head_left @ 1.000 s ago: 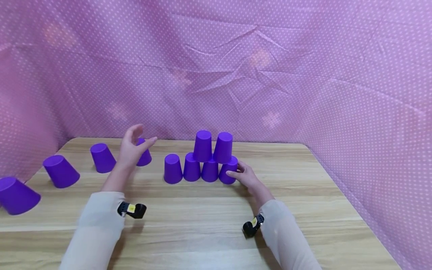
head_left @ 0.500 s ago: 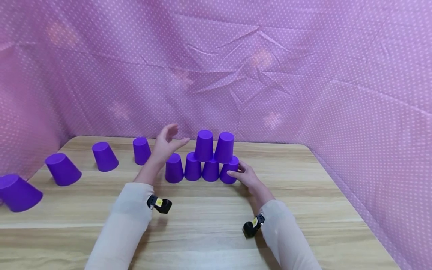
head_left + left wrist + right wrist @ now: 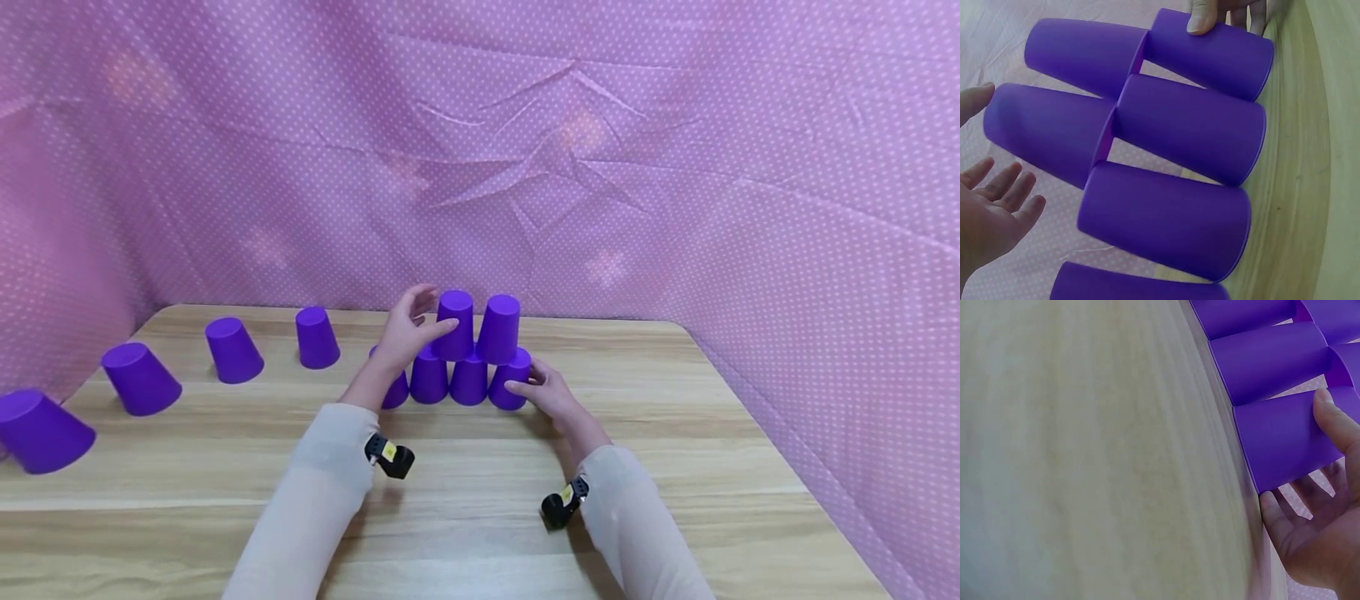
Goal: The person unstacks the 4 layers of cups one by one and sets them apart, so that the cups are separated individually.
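Note:
Upside-down purple cups form a row at the table's middle, with two more on top. My right hand [image 3: 551, 393] holds the bottom right cup [image 3: 510, 380], thumb on its near side and fingers behind, as the right wrist view also shows. My left hand [image 3: 405, 340] is beside the upper left cup [image 3: 462, 342], its thumb overlapping that cup in the head view. In the left wrist view, the left fingers [image 3: 1004, 194] are spread and a gap shows between them and the cup. The upper right cup [image 3: 499, 329] stands beside it. The left forearm partly hides the row's leftmost cup [image 3: 396, 393].
Several more upside-down purple cups stand apart on the left, including one [image 3: 317, 338] behind the left arm and another [image 3: 47, 431] near the left edge. The wooden table [image 3: 480, 517] ends at a pink dotted curtain [image 3: 480, 167]. Cameras are strapped to both wrists.
My left hand has moved right, from the separate cup at the back left, past the row's leftmost cup, to the upper left cup. The right hand has stayed on its cup.

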A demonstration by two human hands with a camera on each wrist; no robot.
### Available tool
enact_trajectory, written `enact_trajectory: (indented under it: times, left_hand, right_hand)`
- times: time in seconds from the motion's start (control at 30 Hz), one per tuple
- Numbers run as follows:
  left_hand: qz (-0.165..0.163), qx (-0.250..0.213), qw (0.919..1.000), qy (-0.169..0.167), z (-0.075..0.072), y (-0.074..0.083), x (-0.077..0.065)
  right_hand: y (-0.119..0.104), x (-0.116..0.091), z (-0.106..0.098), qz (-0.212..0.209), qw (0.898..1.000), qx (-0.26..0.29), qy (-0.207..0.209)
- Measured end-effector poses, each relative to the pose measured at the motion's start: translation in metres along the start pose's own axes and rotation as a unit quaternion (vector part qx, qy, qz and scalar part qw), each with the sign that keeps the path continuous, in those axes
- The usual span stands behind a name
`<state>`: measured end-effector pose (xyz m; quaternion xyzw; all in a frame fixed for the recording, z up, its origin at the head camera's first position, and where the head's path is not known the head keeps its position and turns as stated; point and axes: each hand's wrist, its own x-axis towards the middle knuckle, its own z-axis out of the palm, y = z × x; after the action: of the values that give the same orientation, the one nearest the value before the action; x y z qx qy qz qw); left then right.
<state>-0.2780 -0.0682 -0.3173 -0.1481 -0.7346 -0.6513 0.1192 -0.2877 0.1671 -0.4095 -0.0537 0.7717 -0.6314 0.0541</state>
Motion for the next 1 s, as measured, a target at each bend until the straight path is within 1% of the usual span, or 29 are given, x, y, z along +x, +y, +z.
enact_trajectory:
  times: [0.23,0.33,0.4,0.53,0.57,0.63,0.77,0.8,1.0]
  left_hand:
    - [-0.022,0.015,0.9996,0.007,0.010,-0.008,0.001]
    - [-0.031,0.011,0.9994,0.010,0.013,-0.010,0.001]
    - [-0.036,0.002,0.9993,0.009,0.015,-0.005,-0.001]
    - [-0.048,-0.001,0.9988,0.004,0.019,0.011,-0.007]
    - [-0.046,0.001,0.9989,0.001,0.019,0.011,-0.007]
    - [-0.046,0.008,0.9989,0.001,0.020,0.005,-0.005]
    - [-0.043,0.008,0.9990,0.008,0.020,-0.014,0.001]
    - [-0.046,0.006,0.9989,0.011,0.021,-0.014,0.001]
    - [-0.051,0.007,0.9984,0.022,0.020,-0.012,0.000]
  right_hand:
    - [0.000,0.000,-0.001,0.003,1.000,0.007,-0.006]
    - [-0.007,-0.006,-0.001,-0.002,1.000,0.001,-0.010]
    - [-0.013,-0.010,0.000,-0.003,1.000,-0.002,-0.012]
    - [-0.023,-0.017,0.001,-0.006,1.000,-0.006,-0.011]
    - [-0.023,-0.018,0.001,-0.006,1.000,-0.005,-0.011]
    - [-0.018,-0.013,0.000,-0.006,1.000,-0.001,-0.010]
    - [-0.003,-0.003,-0.002,-0.008,1.000,0.000,-0.008]
    - [0.001,0.000,-0.002,-0.009,1.000,-0.001,-0.009]
    - [0.004,0.000,-0.003,-0.017,1.000,-0.010,-0.013]
